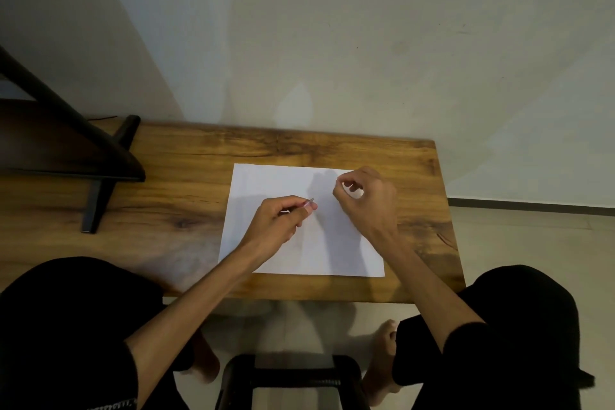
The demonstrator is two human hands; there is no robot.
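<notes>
A white sheet of paper [266, 183] lies flat on the wooden table [173, 210]. My left hand [279, 223] hovers over the sheet's middle and pinches a small thin grey object [311, 201] between thumb and forefinger; what the object is cannot be made out. My right hand [369, 196] is above the sheet's right part with its fingers curled and the thumb and forefinger tips close together. Whether anything is held between them is too small to tell.
A dark stand with a black foot [96, 196] occupies the table's left side. The table's back edge meets a pale wall. A black stool frame [293, 373] stands on the tiled floor between my knees, below the table's front edge.
</notes>
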